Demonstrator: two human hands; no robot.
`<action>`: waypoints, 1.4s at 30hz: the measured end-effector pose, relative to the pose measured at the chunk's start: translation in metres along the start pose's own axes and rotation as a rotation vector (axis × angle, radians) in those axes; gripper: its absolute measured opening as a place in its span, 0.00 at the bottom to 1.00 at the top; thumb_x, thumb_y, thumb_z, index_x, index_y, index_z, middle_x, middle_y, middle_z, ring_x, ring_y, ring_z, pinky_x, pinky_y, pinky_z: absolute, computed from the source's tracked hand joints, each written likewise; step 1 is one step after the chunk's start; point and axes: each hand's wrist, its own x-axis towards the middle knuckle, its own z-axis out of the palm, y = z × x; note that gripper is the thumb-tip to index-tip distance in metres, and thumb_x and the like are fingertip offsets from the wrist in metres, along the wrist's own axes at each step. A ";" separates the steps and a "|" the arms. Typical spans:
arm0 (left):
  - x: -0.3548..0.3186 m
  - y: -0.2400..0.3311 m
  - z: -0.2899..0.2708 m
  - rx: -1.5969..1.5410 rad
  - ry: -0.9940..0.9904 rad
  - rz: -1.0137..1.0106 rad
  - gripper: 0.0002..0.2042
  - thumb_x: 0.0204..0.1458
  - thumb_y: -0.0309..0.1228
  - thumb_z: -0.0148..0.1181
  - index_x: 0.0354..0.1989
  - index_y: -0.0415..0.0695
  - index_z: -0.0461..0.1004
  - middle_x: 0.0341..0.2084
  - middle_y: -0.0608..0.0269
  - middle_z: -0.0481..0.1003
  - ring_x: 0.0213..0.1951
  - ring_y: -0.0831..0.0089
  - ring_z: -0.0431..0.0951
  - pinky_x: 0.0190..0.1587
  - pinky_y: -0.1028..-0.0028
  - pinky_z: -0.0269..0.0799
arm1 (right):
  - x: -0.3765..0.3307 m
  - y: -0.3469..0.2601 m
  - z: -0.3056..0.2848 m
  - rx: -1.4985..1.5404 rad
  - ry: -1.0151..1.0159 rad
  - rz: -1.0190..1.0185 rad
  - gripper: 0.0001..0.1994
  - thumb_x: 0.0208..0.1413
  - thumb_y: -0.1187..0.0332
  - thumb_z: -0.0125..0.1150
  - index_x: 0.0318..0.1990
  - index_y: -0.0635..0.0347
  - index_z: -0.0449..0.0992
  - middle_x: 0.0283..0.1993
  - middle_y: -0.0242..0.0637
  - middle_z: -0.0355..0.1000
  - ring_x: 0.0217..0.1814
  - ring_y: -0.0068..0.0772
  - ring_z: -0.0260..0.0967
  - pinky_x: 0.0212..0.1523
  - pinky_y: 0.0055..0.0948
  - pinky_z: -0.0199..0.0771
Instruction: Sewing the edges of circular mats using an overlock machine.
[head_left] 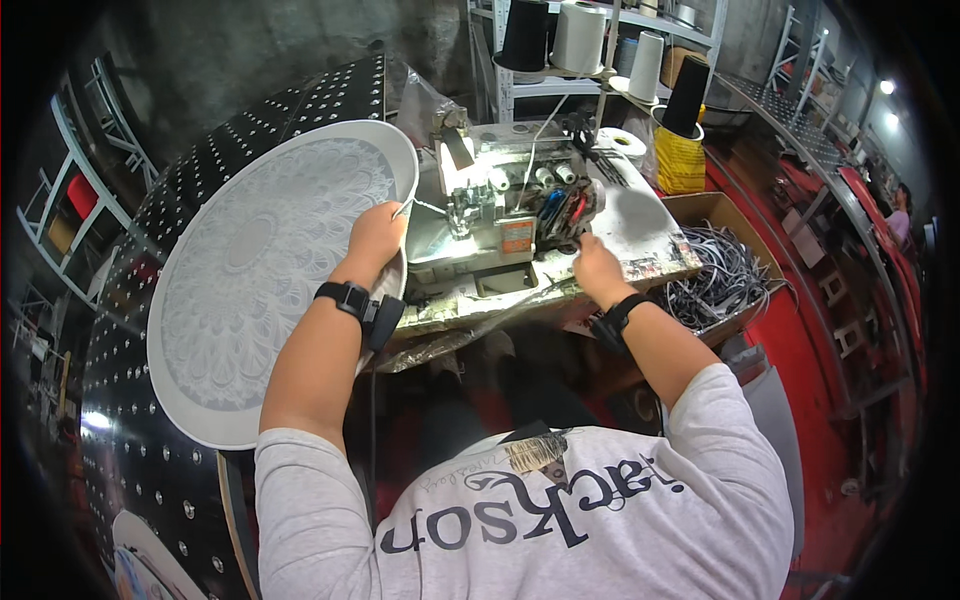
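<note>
Firmly, the left hand (378, 238) pinches the right-hand rim of the mat (270, 250), fingers bent over the edge and thumb side up, just left of the centre of the frame. The right hand (598, 268), right of centre, has its fingers curled at the front right side of the sewing machine (520, 235); whether they close on anything I cannot tell.

The mat is a large pale oval with a grey lacy pattern and a plain white border. It fills the left-centre of the frame, tilted, its lower part over the black studded table (300, 110). A white cord (428, 206) runs from the left hand to the lit needle area of the machine. Each wrist wears a black band (350, 297).

Beyond the machine, at the top centre and upper right, stand black and white thread cones (578, 38), with a white roll (622, 142) lying nearer on the worktop (650, 225). At right of centre, a carton (745, 208) holds a tangle of grey and white strips (720, 275). Red floor (790, 400) shows at lower right.
</note>
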 end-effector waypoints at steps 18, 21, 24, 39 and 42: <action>-0.018 -0.007 0.005 -0.397 0.236 0.022 0.11 0.43 0.29 0.50 0.35 0.40 0.71 0.23 0.59 0.69 0.27 0.71 0.69 0.31 0.76 0.64 | 0.060 -0.238 0.007 1.767 -0.710 0.565 0.22 0.49 0.45 0.39 0.16 0.51 0.61 0.10 0.23 0.52 0.08 0.17 0.42 0.09 0.17 0.40; -0.018 -0.002 0.003 -0.344 0.232 0.040 0.11 0.44 0.27 0.49 0.36 0.37 0.70 0.26 0.60 0.71 0.29 0.75 0.71 0.33 0.79 0.64 | 0.064 -0.242 0.023 1.837 -0.626 0.645 0.21 0.50 0.47 0.39 0.14 0.50 0.60 0.09 0.23 0.51 0.08 0.17 0.42 0.09 0.18 0.39; -0.020 -0.003 0.002 -0.317 0.244 0.023 0.11 0.45 0.28 0.49 0.36 0.38 0.71 0.25 0.59 0.71 0.29 0.74 0.71 0.33 0.78 0.64 | 0.059 -0.247 0.018 1.870 -0.676 0.669 0.20 0.50 0.51 0.36 0.13 0.50 0.59 0.09 0.23 0.52 0.08 0.17 0.41 0.10 0.18 0.40; -0.020 0.002 -0.003 -0.267 0.254 0.049 0.10 0.45 0.29 0.48 0.34 0.38 0.71 0.25 0.58 0.70 0.30 0.69 0.71 0.34 0.76 0.64 | 0.058 -0.249 0.024 1.912 -0.645 0.625 0.19 0.50 0.51 0.35 0.14 0.49 0.60 0.08 0.23 0.52 0.07 0.18 0.39 0.09 0.20 0.39; -0.020 -0.002 -0.001 -0.270 0.286 0.044 0.10 0.45 0.29 0.48 0.33 0.38 0.70 0.26 0.58 0.70 0.30 0.69 0.71 0.34 0.76 0.64 | 0.059 -0.249 0.025 1.839 -0.613 0.558 0.19 0.50 0.51 0.37 0.15 0.50 0.60 0.09 0.24 0.53 0.08 0.18 0.41 0.10 0.19 0.40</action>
